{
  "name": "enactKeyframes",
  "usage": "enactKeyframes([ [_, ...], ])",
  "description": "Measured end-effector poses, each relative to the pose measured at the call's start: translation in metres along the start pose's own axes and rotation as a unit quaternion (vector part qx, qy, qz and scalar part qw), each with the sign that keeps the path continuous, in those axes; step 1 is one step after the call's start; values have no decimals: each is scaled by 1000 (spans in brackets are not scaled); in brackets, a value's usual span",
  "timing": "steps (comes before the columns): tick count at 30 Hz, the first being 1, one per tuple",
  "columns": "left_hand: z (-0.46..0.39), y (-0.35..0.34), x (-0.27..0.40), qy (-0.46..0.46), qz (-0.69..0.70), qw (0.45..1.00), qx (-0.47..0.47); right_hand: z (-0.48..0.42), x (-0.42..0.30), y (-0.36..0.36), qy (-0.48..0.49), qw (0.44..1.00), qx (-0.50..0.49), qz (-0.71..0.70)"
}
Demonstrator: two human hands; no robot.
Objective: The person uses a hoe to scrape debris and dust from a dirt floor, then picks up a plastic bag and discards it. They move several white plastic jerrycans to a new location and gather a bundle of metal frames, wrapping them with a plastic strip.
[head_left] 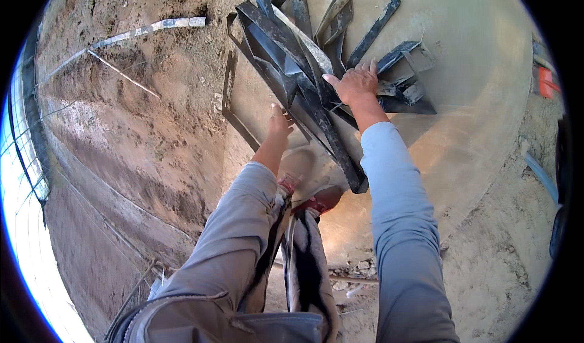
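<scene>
A tangled heap of dark, dirt-smeared flat strips, some bent into angular frames, lies on a smooth concrete slab before me. My right hand is on the heap's right side, its fingers spread over the strips; whether it grips one is hidden. At the heap's near left edge is my left hand, its fingers partly curled beside a long strip; contact cannot be made out. A separate straight dark strip points away beyond my right hand. Folded dark pieces lie to the right of that hand.
My shoes stand at the heap's near end. Rough brown soil borders the concrete slab on the left, with a thin stick on it. A red object and a blue pipe-like piece lie at the far right.
</scene>
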State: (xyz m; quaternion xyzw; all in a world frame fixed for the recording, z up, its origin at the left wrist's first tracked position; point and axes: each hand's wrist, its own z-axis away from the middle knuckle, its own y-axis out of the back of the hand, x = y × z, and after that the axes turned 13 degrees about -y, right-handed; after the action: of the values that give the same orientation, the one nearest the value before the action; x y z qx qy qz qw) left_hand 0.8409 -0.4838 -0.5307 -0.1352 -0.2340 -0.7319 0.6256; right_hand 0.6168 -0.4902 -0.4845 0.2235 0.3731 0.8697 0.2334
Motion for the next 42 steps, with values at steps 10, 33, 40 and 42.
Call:
enactKeyframes([
  [10,-30,4,-44,-186,31,938,-291,64,-39,-29,47,912,-186,-362],
  [33,608,-30,272,-474,-231,699,-484,465,248,291,-34,321,-122,-939],
  [40,669,-38,382,-544,-394,425,-606,596,289,322,-50,230,44,-971],
  [42,701,-58,373,-436,-465,254,-727,633,283,326,-107,209,83,-969],
])
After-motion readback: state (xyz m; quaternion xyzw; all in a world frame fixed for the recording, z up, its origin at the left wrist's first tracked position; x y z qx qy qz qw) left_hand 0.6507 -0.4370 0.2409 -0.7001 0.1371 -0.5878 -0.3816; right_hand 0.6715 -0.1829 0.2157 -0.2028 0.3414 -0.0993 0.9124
